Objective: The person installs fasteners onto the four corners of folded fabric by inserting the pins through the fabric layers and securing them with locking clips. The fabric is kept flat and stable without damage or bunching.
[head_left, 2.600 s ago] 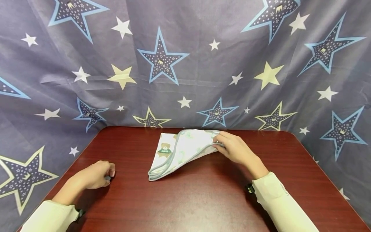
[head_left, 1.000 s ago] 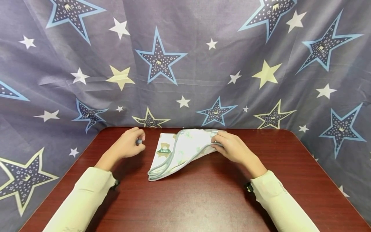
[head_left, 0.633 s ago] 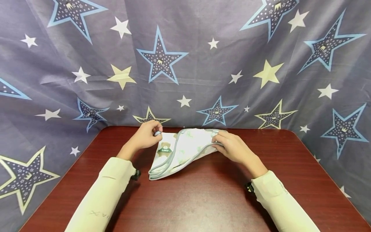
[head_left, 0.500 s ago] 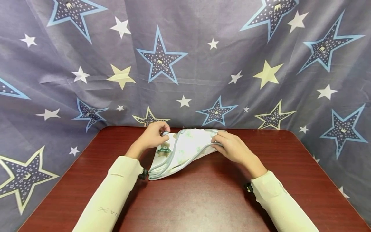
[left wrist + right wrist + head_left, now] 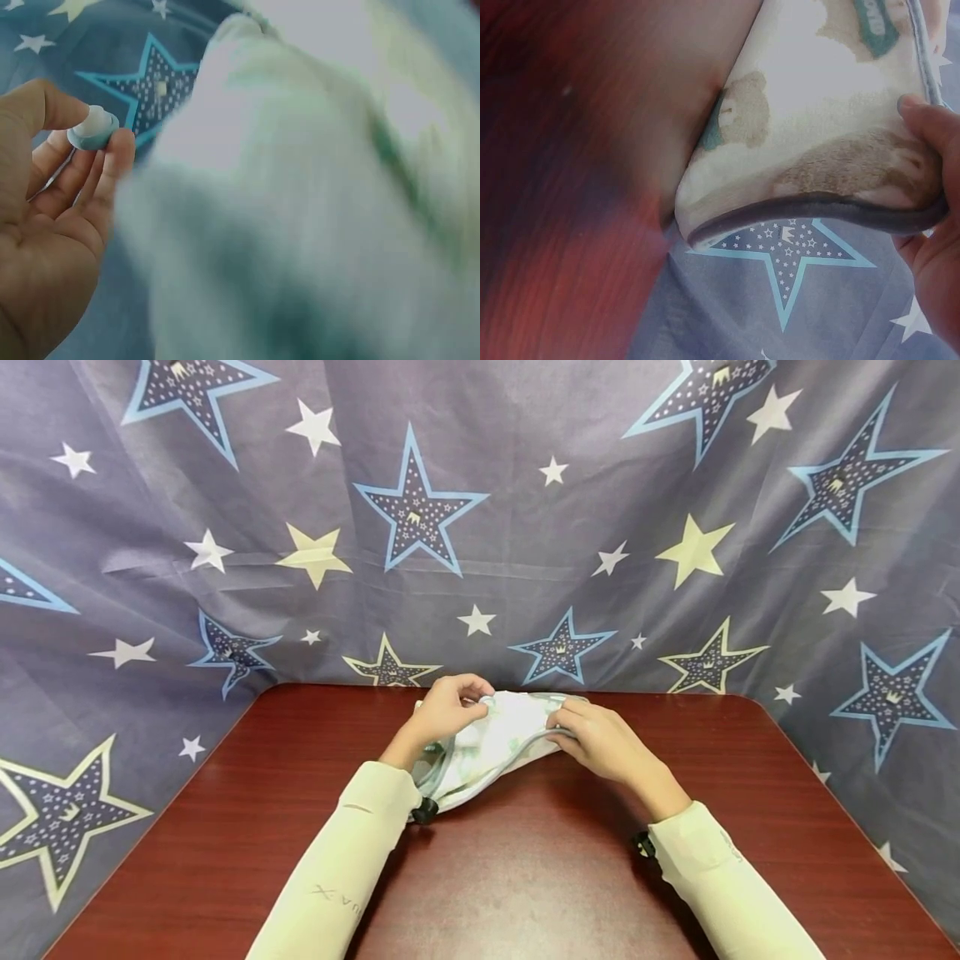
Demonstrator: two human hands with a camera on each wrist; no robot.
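A folded white cloth (image 5: 510,731) printed with bears and edged in grey-blue lies near the table's far side. My right hand (image 5: 607,739) pinches its right edge between thumb and fingers and holds it up off the table; the right wrist view shows the bear-printed underside of the cloth (image 5: 810,105). Over the left part of the cloth is my left hand (image 5: 453,708). Between thumb and fingertips it pinches a small round light-blue and white piece (image 5: 94,129), whose exact kind I cannot tell. The cloth's left part is mostly hidden behind my left hand and sleeve.
The dark red wooden table (image 5: 525,877) has rounded far corners. Right behind it hangs a grey-blue curtain (image 5: 510,568) with printed stars. A dark wrist device (image 5: 424,810) sits at the left cuff, close to the cloth.
My left hand has moved from the table's left side, forward and right, to above the cloth, still pinching the small blue piece. The right hand and the raised cloth edge have stayed put.
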